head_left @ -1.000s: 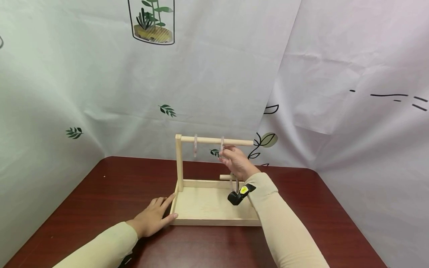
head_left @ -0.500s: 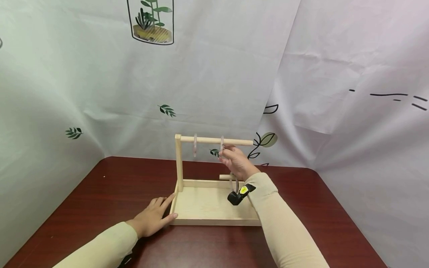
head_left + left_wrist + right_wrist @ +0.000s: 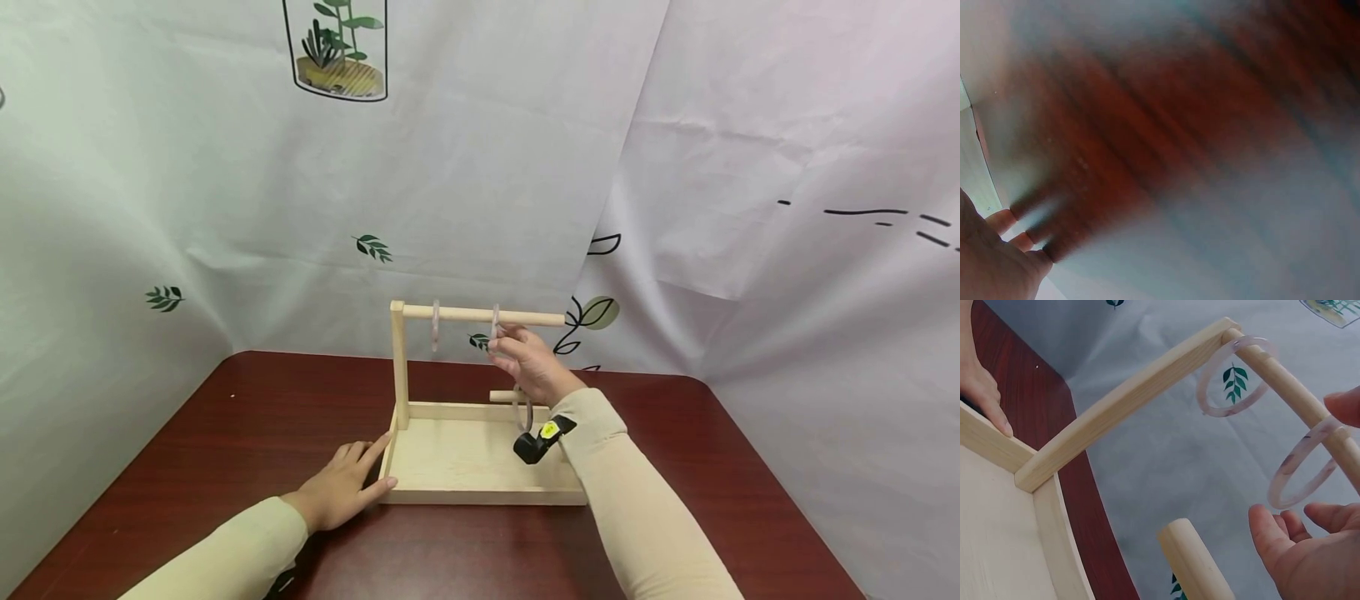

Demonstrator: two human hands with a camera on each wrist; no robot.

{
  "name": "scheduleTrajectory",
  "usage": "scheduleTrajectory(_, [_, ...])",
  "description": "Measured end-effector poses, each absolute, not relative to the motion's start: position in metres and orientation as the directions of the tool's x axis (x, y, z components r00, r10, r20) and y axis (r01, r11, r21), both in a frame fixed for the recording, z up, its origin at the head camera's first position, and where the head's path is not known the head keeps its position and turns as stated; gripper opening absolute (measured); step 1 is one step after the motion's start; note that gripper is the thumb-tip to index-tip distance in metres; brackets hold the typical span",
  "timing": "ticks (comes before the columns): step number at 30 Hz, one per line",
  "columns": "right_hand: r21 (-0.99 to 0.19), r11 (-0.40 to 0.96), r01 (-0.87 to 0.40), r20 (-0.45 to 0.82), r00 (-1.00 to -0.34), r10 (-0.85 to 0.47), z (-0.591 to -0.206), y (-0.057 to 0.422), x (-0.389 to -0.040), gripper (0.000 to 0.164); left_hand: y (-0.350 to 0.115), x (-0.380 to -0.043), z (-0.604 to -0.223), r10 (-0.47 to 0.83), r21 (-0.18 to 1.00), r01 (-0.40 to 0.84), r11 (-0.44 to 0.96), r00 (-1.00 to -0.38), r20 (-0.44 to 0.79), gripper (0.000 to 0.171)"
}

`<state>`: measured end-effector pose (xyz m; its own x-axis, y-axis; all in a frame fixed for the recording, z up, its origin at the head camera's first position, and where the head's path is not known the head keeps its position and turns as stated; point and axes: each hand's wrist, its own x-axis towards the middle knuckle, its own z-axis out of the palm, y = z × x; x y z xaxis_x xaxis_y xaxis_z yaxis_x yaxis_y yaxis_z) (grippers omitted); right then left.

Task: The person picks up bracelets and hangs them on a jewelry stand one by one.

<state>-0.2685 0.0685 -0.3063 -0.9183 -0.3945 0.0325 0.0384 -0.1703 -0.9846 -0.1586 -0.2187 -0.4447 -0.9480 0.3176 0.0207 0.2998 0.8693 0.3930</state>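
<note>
My left hand [image 3: 341, 487] rests on the left rim of a pale wooden tray stand [image 3: 457, 497], its fingers extended along the edge. My right hand [image 3: 532, 362] is raised beside a pale translucent bangle [image 3: 1302, 465] that hangs on the upper rod [image 3: 532, 317]. In the right wrist view its thumb and fingers are spread around the bangle, with no plain grip. A second bangle [image 3: 1235, 406] hangs farther left on the same rod, near the upright post [image 3: 401, 367]. One more bangle [image 3: 528, 415] hangs on the short lower peg [image 3: 504, 397], partly behind my right wrist.
The stand sits on a dark red-brown table [image 3: 285, 400]. White cloth [image 3: 480, 167] with printed plants surrounds the back and sides. A black wrist camera [image 3: 534, 447] juts below my right sleeve, over the tray. The left wrist view is mostly blurred.
My right wrist and its camera have shifted very slightly to the right. The bangles keep their places on the rods, and my left hand stays on the tray rim.
</note>
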Motion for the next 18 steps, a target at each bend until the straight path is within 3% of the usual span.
scheduleTrajectory(9, [-0.997,0.025,0.072,-0.076,-0.924,-0.376,-0.303,0.079,-0.260,0.070,-0.223,-0.161,-0.446,0.298,0.399,0.270,0.876,-0.955,-0.006,0.076])
scheduleTrajectory(18, [-0.998,0.058,-0.026,0.000,-0.915,-0.403,-0.299,0.094,-0.253,0.065,-0.226,-0.165,-0.434,0.293,0.478,0.230,0.847,-0.954,-0.060,0.078])
